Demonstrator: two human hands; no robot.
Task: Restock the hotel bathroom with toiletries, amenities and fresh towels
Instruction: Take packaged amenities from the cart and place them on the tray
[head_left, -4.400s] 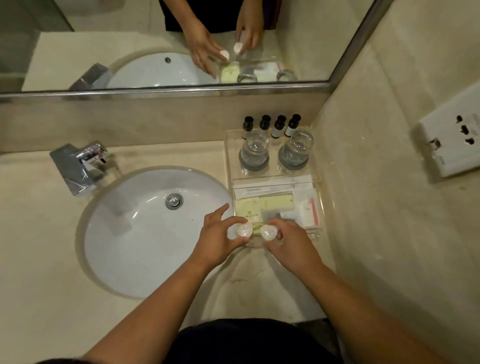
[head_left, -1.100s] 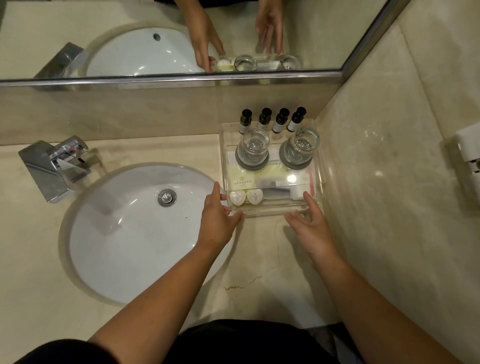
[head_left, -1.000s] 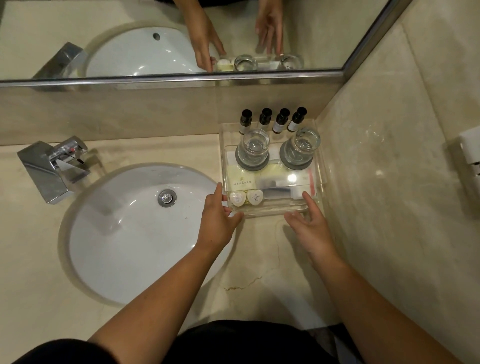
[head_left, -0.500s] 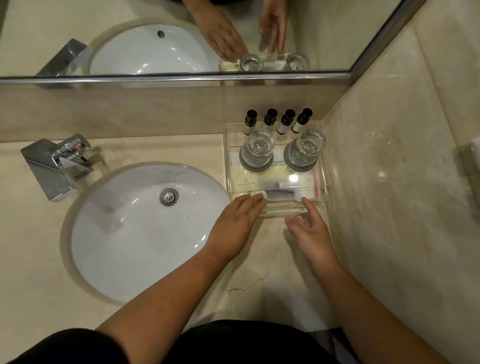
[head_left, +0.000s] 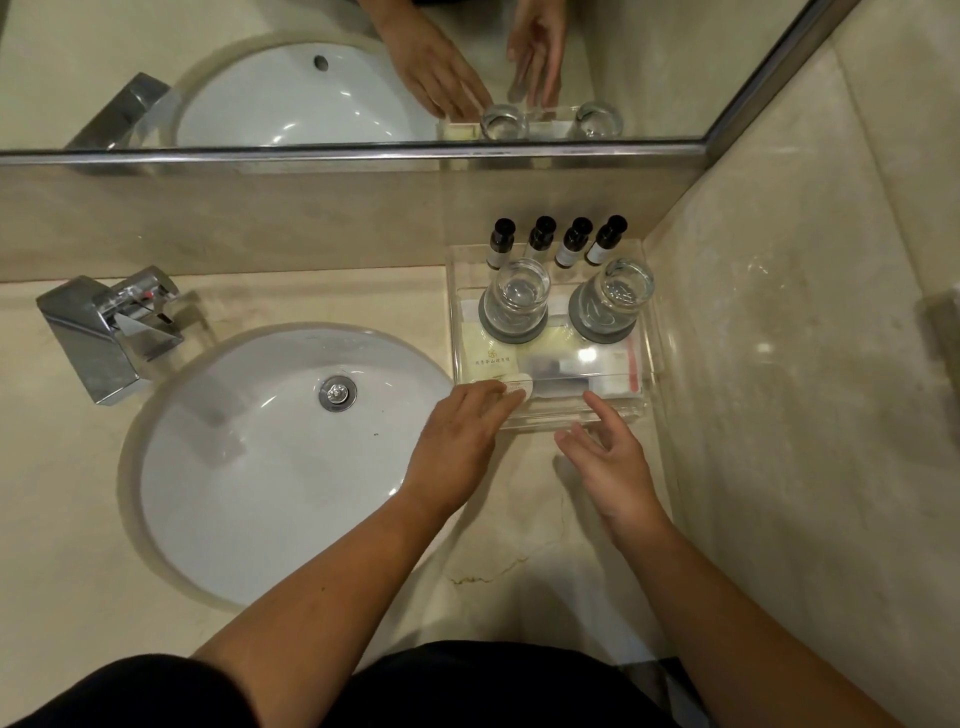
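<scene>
A clear acrylic tray (head_left: 653, 332) stands on the counter in the right corner. It holds several small dark-capped bottles (head_left: 574, 243) at the back, two upturned glasses (head_left: 519, 291) on grey coasters, and flat amenity packets (head_left: 488, 353). My left hand (head_left: 457, 441) lies flat with straight fingers over the tray's front left corner, covering two small round white soaps (head_left: 522, 385); only an edge of one shows. My right hand (head_left: 608, 457) hovers with relaxed fingers at the tray's front edge, holding nothing.
A white oval basin (head_left: 260, 457) with a chrome drain is sunk in the beige counter on the left. A chrome tap (head_left: 109, 332) stands behind it. A mirror (head_left: 260, 73) runs along the back. A marble wall (head_left: 805, 364) closes the right side.
My left hand has moved from the tray's left side onto its front left corner and now covers the two soaps. My right hand has stayed at the front edge.
</scene>
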